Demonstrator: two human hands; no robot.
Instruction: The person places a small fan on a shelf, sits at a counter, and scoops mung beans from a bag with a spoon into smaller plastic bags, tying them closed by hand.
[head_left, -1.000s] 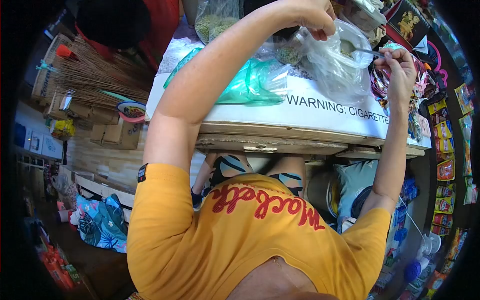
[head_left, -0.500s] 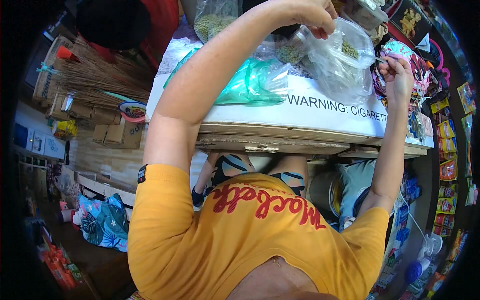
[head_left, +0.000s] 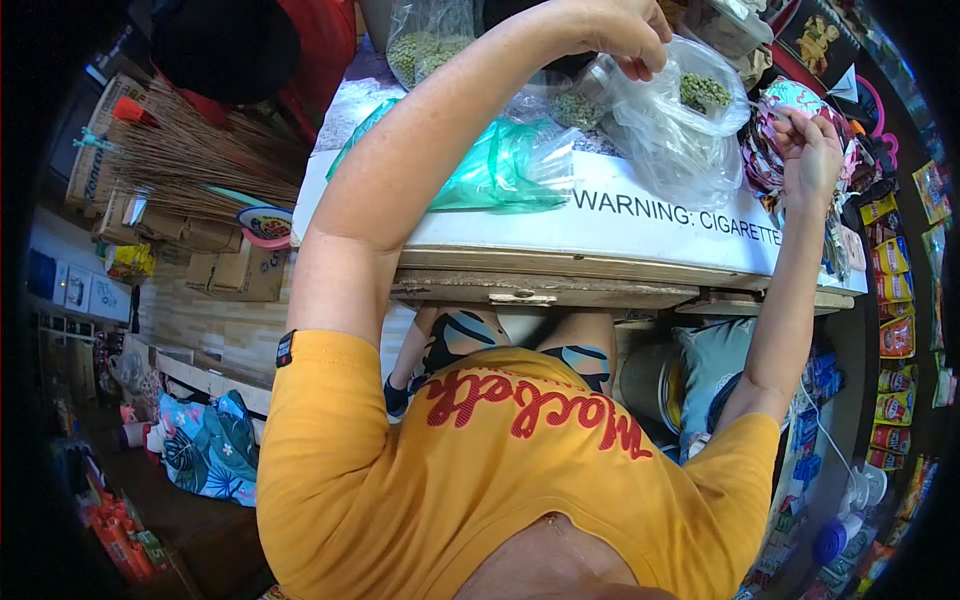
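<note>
At the top of the table, my left hand point(head_left: 637, 40) is closed, its fingertips pinching the rim of a clear plastic bag point(head_left: 680, 150). Green beans or peas point(head_left: 704, 92) lie in its open mouth. To the right of the bag, my right hand point(head_left: 812, 150) has curled fingers around the thin spoon-like utensil, now barely visible. Behind that hand is a pink and black patterned bundle point(head_left: 765, 150). A green plastic bag point(head_left: 500, 165) lies under my left forearm. Other clear bags of green beans point(head_left: 410, 55) stand farther back.
The white tabletop point(head_left: 660, 215) bears printed lettering and has a wooden front edge point(head_left: 560, 262). Stick brooms point(head_left: 200, 150) and cardboard boxes point(head_left: 235, 272) are at the left. Hanging packets point(head_left: 893, 270) line the right side. A pillow point(head_left: 715, 365) is below the table.
My right hand has drawn slightly right, and the utensil that reached into the bag's mouth no longer extends there. More green beans show in the bag. My left hand has hardly moved.
</note>
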